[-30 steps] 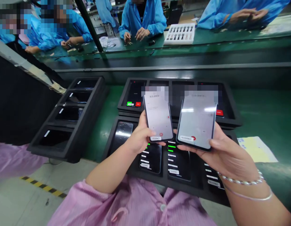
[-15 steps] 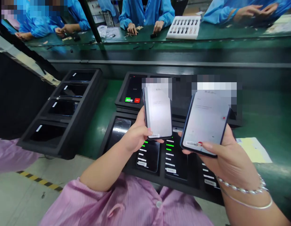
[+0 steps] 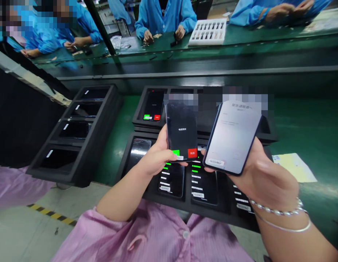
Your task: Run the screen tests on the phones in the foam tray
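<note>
My left hand [image 3: 158, 154] grips a smartphone [image 3: 181, 127] upright, its black screen showing a green and a red button. My right hand [image 3: 263, 174] holds a second smartphone [image 3: 231, 136], tilted, with a pale screen and a label near its lower edge. Both phones are held side by side and apart. Just below them lies a black foam tray [image 3: 136, 153] with phones in its slots, their screens lit with lines of text. Another black tray [image 3: 138, 105] with phones sits behind, partly hidden by the held phones.
A third black tray [image 3: 76, 174] holding dark phones stands to the left on the green bench [image 3: 302, 123]. A yellowish paper [image 3: 294, 167] lies at right. Across a raised divider, co-workers in blue [image 3: 166, 14] sit beside a white tray [image 3: 207, 32].
The left phone's screen has turned from pale to black with green and red buttons. The right phone has shifted slightly left and tilts more.
</note>
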Demonstrator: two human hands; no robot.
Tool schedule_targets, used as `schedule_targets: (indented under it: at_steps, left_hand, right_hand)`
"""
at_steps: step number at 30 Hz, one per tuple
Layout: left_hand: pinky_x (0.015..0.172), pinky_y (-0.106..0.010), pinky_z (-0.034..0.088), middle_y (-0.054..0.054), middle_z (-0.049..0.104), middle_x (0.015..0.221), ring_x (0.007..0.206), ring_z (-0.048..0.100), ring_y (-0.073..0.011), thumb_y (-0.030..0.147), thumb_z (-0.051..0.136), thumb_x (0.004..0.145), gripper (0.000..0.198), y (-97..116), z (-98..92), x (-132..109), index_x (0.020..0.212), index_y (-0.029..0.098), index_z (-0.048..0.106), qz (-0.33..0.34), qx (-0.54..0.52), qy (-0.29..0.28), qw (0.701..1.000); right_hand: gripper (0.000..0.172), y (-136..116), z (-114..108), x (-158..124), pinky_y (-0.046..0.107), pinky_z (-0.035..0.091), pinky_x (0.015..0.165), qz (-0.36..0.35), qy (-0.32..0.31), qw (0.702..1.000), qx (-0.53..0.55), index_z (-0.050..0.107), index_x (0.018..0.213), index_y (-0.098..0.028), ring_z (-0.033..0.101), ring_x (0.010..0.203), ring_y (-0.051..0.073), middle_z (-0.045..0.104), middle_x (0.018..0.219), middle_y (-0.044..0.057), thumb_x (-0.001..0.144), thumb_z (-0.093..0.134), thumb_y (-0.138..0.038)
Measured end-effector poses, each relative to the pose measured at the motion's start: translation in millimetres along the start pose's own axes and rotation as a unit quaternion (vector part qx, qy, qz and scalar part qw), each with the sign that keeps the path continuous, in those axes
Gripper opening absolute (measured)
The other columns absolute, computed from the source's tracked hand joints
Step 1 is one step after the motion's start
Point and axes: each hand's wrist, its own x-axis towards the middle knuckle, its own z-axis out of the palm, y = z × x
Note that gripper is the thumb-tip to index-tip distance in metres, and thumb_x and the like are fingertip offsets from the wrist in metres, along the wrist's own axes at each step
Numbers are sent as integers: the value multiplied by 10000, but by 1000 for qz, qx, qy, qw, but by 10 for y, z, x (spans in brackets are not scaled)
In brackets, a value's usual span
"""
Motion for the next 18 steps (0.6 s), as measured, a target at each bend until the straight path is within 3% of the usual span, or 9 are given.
schedule_targets:
  at_steps: [6,11,18]
  left_hand:
    - [654,-362,660,-52,714,1221,887,743,-259,90,691,680,1123,34,40,-5,1666,390,247,0,13,8,1000]
    - [614,-334,644,-32,721,1133,837,730,-237,99,697,671,1174,29,43,30,1684,377,173,-3,32,21,999]
    - [649,-393,645,-56,671,1323,905,744,-277,214,686,673,1089,-16,-59,25,1638,373,206,-25,17,-14,999]
  right_hand:
    - [758,10,-14,24,453,674,674,-2,5,1000,-27,512,1448,-376,748,861,300,723,1177,52,778,866,-390]
    - [791,32,-24,41,390,668,628,-7,10,1000,-27,478,1432,-409,746,831,258,704,1185,11,766,896,-317]
    - [865,90,-66,76,300,604,530,1,38,998,-41,432,1358,-451,687,678,174,691,1057,-57,701,967,-274]
